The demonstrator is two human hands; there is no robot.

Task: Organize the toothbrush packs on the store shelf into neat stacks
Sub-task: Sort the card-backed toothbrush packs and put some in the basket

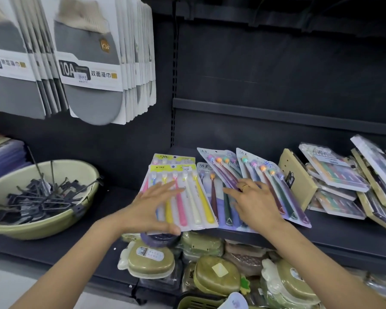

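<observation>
A yellow-topped toothbrush pack (187, 195) with pink, yellow and white brushes lies on the dark shelf (334, 233), on top of another like it (174, 159). My left hand (152, 208) rests on its left side, fingers straight, thumb at the pack's front edge. To the right lie several overlapping packs of dark-handled brushes (274, 188). My right hand (254, 201), wearing a ring, lies flat on them with straight fingers. Farther right is a loose heap of more packs (334, 175), tilted against each other.
A green basin (31, 221) of black metal hooks sits on the shelf at left. Grey bath mitts in white cards (94, 63) hang above it. Below the shelf edge lie green and brown soap boxes (216, 277). A tan card box (299, 181) leans beside the heap.
</observation>
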